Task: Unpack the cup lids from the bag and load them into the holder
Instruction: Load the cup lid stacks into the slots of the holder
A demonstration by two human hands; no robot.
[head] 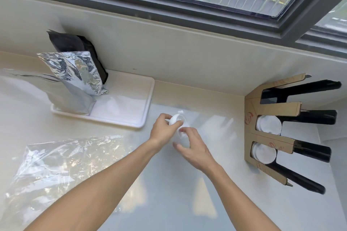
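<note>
Cup lids (178, 121), frame centre: white stack, edges washed out by counter glare, count unreadable. Left hand (163, 130) grips its upper end; right hand (194, 149) curls round its lower end. Holder (270, 108) at right; bag (62, 163) lower left.

Two bare forearms come into the picture from its lower edge, each ending in a bare hand: the left hand (163, 130) and the right hand (195, 150). No sleeve or cuff shows on either arm, all the way to the frame edge. Both wrists show no watch, band or bracelet, and the visible fingers carry no rings. Neither hand wears a glove.
</note>
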